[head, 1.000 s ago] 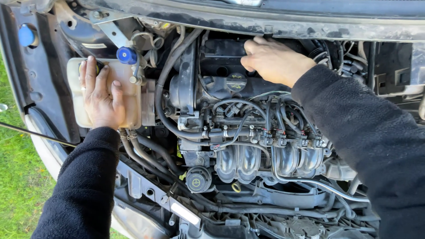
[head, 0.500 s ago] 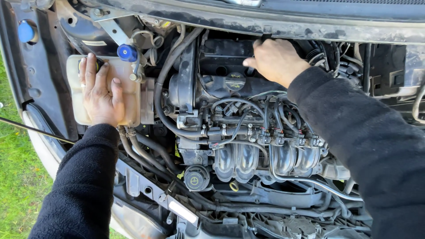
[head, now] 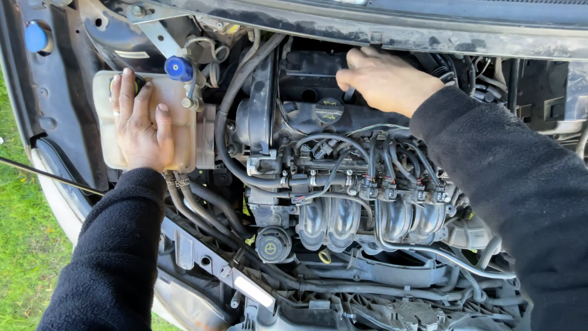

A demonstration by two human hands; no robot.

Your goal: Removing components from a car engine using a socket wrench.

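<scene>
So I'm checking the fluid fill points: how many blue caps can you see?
2: one round blue cap at far left, another blue cap on the translucent plastic tank under the left hand. Others may be hidden.

Much of the pale coolant tank (head: pixel 184 132) is covered by the left hand (head: pixel 139 125). Right of the tank, the fingertips of the right hand (head: pixel 383 79) are hidden behind the engine cover (head: pixel 312 73); what they grip cannot be told. Both sleeves are cut off by the frame.

Hoses (head: pixel 236 132) and wiring (head: pixel 343 153) crowd the engine (head: pixel 343 214); only narrow gaps beside the reservoir (head: pixel 177 122).
</scene>
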